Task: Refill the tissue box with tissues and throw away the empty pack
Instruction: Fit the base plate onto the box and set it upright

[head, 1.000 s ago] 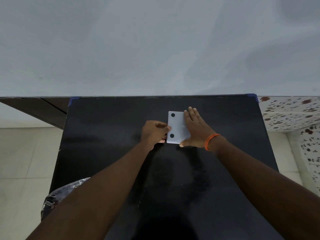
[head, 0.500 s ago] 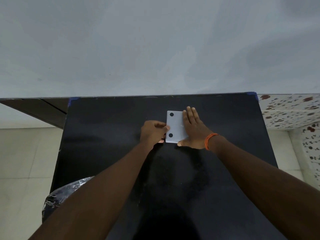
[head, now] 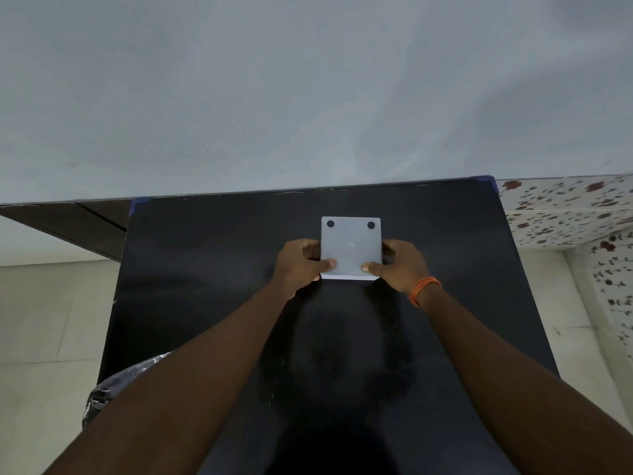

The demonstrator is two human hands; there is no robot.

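While both arms reach forward, the left hand (head: 301,264) and right hand (head: 399,265) grip the white tissue box (head: 351,246) from its sides, thumbs on top, at the far middle of the black table (head: 205,286), near a grey wall (head: 308,90).
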